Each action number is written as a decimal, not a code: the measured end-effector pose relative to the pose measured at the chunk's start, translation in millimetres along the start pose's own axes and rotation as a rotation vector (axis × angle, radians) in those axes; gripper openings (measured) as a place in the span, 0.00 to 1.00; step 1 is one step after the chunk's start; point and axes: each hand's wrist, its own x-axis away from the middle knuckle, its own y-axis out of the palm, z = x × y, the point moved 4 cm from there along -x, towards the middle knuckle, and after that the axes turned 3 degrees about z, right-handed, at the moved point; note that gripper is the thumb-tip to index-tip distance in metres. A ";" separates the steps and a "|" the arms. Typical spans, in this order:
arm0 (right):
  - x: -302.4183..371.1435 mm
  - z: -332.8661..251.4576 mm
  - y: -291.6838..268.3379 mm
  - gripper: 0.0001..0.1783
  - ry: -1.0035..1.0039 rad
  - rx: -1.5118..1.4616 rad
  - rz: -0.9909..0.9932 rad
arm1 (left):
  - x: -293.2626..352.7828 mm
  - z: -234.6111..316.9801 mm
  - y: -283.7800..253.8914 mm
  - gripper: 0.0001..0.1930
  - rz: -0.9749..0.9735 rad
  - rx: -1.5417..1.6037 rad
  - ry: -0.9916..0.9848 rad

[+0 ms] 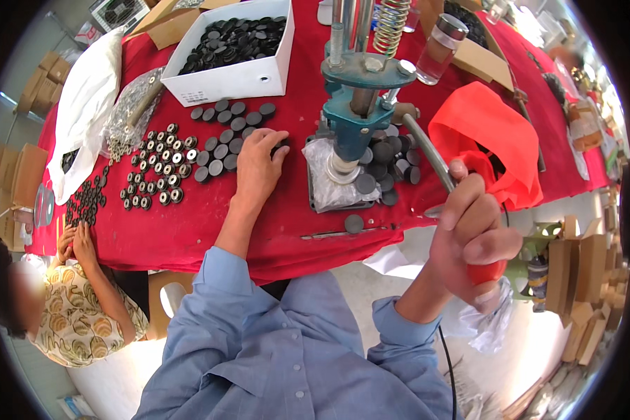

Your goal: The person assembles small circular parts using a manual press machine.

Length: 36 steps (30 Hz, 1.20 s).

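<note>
My left hand (257, 164) is over the red tablecloth, thumb and forefinger closed on a dark round disc (281, 145) that is partly hidden. Beside it lie loose black discs (220, 150). My right hand (469, 231) is wrapped round the lever (430, 154) of a teal hand press (353, 126), with a red grip end (486, 271) showing below the fingers. Under the press's ram (343, 168), the base (329, 196) is covered in clear plastic. More black discs (381, 168) are heaped against its right side, and a single disc (354, 223) sits in front.
A white box (231, 87) full of black discs stands behind. Metal-centred round pieces (162, 161) lie at left, near a plastic bag (129, 112). Right of the press are an orange-red cloth (490, 133) and a lidded glass jar (441, 49). Another person (84, 301) handles small dark parts at far left.
</note>
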 end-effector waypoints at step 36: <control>-40.1 6.0 2.1 0.18 -0.003 -0.131 -0.010 | 39.0 85.4 2.4 0.34 0.078 0.441 -0.093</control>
